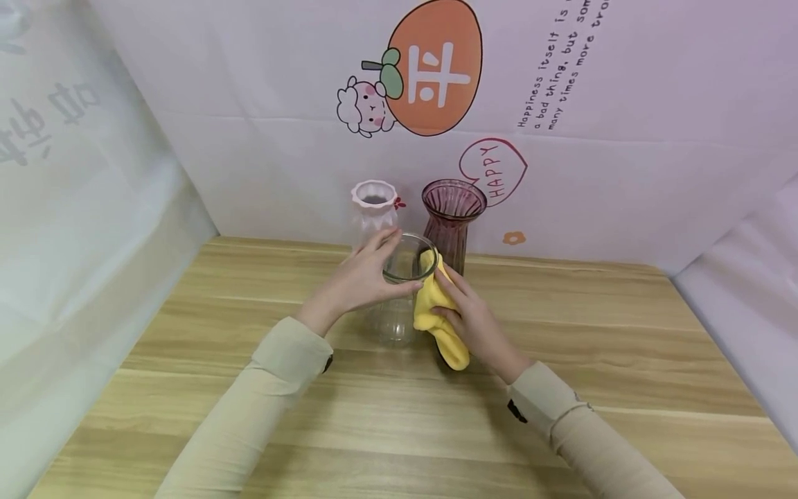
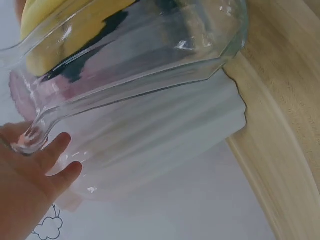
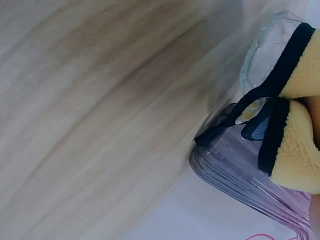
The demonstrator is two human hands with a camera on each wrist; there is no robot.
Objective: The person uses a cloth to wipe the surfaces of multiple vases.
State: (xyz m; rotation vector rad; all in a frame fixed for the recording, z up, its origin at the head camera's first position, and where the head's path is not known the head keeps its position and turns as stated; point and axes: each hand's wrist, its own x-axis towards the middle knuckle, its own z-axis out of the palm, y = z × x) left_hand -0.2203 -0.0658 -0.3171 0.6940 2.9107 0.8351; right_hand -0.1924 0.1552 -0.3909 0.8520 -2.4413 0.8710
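A clear glass vase [image 1: 396, 327] stands upright near the back of the wooden table. My left hand [image 1: 357, 281] grips it near the rim, thumb in front and fingers at the far side. A yellow cloth [image 1: 429, 301] with a dark edging is held in my right hand [image 1: 479, 324], pressed to the vase's right side at the rim. In the left wrist view the cloth [image 2: 75, 35] shows through the glass. In the right wrist view the cloth [image 3: 300, 150] hangs in folds and partly covers the vase [image 3: 260, 65].
Close behind stand a pale pink-white vase [image 1: 374, 218] at left and a purple ribbed glass vase [image 1: 446, 239] at right. A white printed backdrop [image 1: 280, 152] rises at the table's back edge. Wooden tabletop [image 1: 592, 333] stretches to both sides.
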